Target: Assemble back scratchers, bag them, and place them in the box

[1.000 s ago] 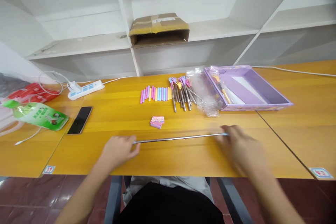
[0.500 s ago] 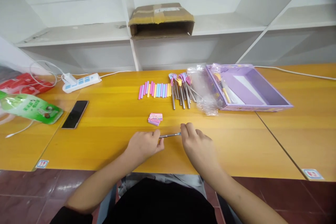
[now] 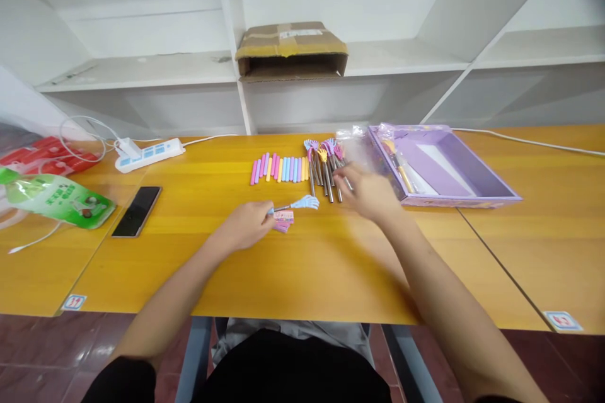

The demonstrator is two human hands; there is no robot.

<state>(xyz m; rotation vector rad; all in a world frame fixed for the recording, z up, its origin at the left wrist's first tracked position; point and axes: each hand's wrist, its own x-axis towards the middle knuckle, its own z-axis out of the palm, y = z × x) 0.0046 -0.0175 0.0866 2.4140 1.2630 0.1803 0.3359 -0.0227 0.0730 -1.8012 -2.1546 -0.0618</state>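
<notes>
My left hand (image 3: pixel 250 223) is closed round the handle of a light-blue back scratcher (image 3: pixel 305 202), whose hand-shaped head points right, above the table. Beneath it, partly hidden by that hand, lies a small stack of pink printed cards (image 3: pixel 283 219). My right hand (image 3: pixel 368 192) is at the right side of a pile of back scratchers (image 3: pixel 326 170) with metal rods and coloured heads, its fingers bent round one rod. To the left of the pile, a row of pink, purple, yellow and blue handle sleeves (image 3: pixel 281 169) lies side by side.
A purple box (image 3: pixel 472 201) with a wrapped yellow back scratcher stands at the right, clear plastic bags (image 3: pixel 354 138) beside it. On the left are a phone (image 3: pixel 137 211), a green bottle (image 3: pixel 70 200) and a power strip (image 3: pixel 161 153). A cardboard box (image 3: pixel 290 41) rests on the shelf.
My right hand has let go of the back scratcher's head and moved up and right to the pile. My left hand has raised the blue back scratcher forward, over the cards.
</notes>
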